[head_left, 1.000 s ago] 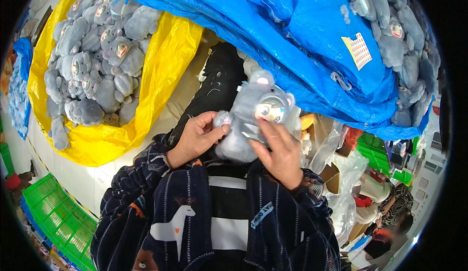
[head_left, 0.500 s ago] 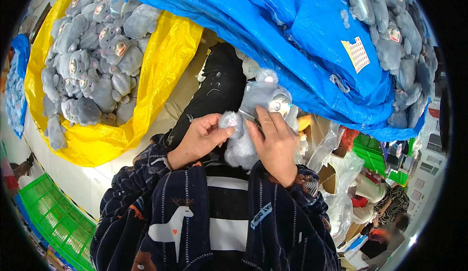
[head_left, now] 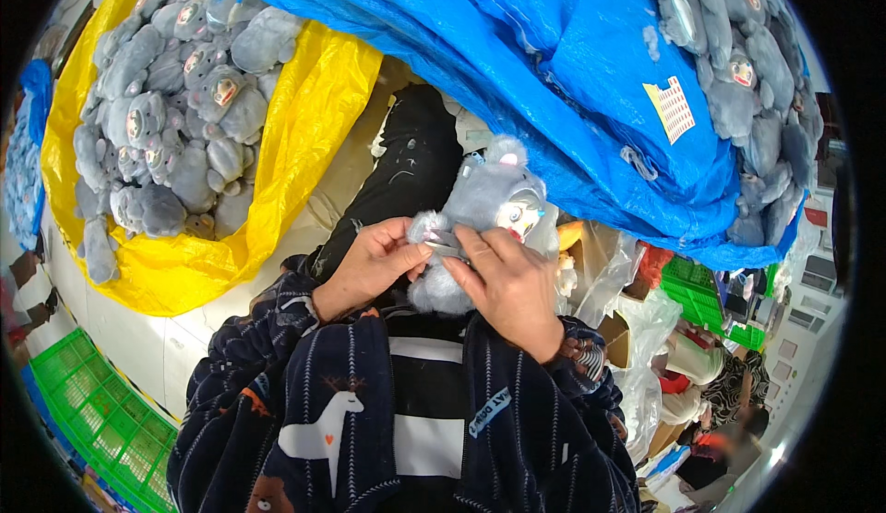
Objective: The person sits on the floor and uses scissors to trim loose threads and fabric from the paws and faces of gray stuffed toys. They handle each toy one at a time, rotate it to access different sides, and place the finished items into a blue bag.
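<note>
A grey plush toy (head_left: 478,192) with pink-lined ears and a printed face patch rests over my lap, its head away from me and its face toward the right. My left hand (head_left: 367,266) pinches the toy's small arm (head_left: 427,226) between thumb and fingers. Across the toy's chest reaches my right hand (head_left: 519,293), its thumb and fingertips closing beside that arm. A thin pale strip (head_left: 445,248) lies between the two sets of fingertips; I cannot make out exactly what it is.
A yellow sack (head_left: 198,278) full of similar plush toys (head_left: 171,125) stands at the left. Blue sheeting (head_left: 572,116) spreads ahead, with more plush toys (head_left: 748,107) at far right. Green crates (head_left: 101,411) sit lower left. Clear plastic bags (head_left: 646,365) and a person (head_left: 729,439) are at right.
My right hand has moved from the toy's face down and left to the small arm beside my left fingertips. The toy's face has tilted, and the pale strip now shows between my hands.
</note>
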The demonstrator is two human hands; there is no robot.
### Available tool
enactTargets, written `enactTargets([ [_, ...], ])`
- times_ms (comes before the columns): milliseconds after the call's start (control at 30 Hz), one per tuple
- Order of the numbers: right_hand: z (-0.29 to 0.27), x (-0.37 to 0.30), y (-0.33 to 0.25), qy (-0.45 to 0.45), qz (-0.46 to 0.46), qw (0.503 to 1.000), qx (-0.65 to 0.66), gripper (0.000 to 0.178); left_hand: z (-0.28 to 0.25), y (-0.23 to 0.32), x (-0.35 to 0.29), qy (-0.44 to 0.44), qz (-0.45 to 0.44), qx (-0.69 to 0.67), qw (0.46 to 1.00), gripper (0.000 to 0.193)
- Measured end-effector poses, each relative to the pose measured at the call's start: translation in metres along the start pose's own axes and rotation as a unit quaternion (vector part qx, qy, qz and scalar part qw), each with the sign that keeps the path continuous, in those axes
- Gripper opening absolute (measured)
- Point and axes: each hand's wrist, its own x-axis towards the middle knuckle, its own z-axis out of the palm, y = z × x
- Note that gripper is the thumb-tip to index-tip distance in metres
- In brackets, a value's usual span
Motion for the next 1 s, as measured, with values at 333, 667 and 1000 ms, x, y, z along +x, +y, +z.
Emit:
enactTargets([
  [333, -0.002, 0.007, 0.008, 0.045, 0.117, 0.964, 0.235, 0.041, -0.001, 0.003, -0.002, -0.015, -0.016, -0.001, 1.0, 0.016],
  [667, 0.039, 0.006, 0.009, 0.059, 0.15, 0.937, 0.311, 0.013, -0.003, 0.004, -0.004, -0.017, -0.044, -0.019, 0.999, 0.016],
  [1000, 0.027, 0.009, 0.003, 0.003, 0.115, 0.949, 0.294, 0.019, -0.005, 0.01, -0.008, -0.013, -0.058, -0.047, 0.997, 0.017],
])
